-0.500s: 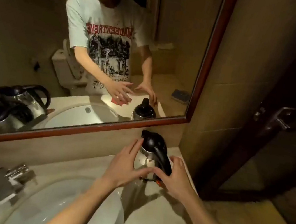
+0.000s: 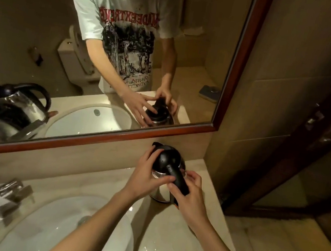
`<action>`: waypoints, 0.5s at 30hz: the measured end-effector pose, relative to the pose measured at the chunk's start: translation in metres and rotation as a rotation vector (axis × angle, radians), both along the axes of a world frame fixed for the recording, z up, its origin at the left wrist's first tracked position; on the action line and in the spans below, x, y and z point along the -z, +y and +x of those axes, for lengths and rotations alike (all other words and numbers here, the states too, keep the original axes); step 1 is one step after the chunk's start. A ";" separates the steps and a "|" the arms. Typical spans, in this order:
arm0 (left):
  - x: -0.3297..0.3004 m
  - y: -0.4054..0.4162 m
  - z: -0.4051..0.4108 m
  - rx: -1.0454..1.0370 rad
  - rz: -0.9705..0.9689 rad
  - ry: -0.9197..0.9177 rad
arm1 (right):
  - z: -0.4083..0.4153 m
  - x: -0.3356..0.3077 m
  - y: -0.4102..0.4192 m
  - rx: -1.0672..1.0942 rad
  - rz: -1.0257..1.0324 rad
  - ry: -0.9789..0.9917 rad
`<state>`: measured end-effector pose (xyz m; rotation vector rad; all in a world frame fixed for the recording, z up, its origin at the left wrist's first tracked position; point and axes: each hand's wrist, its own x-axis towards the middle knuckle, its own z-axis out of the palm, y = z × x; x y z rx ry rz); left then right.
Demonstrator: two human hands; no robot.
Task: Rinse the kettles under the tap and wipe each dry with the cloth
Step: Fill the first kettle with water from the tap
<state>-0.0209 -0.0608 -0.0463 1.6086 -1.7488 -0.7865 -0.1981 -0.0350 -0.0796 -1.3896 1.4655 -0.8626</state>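
A steel electric kettle stands on the marble bench right of the basin, below the mirror. The left hand cups its black lid; the right hand grips its handle, both forearms outstretched.

Just one camera here, strapped on my head, wide-angle, looking forward and down past my forearms at the counter and the sink right below me. It's close in, so my left hand and right hand sit mid-frame. The top half catches the mirror, so the same counter shows twice, straight on and reflected from the wall side.
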 end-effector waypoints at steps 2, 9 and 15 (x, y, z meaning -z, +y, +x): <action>-0.006 0.016 0.005 -0.032 -0.039 0.096 | 0.006 -0.008 0.010 -0.005 -0.055 0.000; -0.017 0.088 0.042 -0.197 -0.095 0.225 | 0.041 -0.035 0.057 -0.069 -0.181 0.017; -0.048 0.172 0.103 -0.330 -0.206 0.225 | 0.110 -0.059 0.113 -0.160 -0.266 -0.035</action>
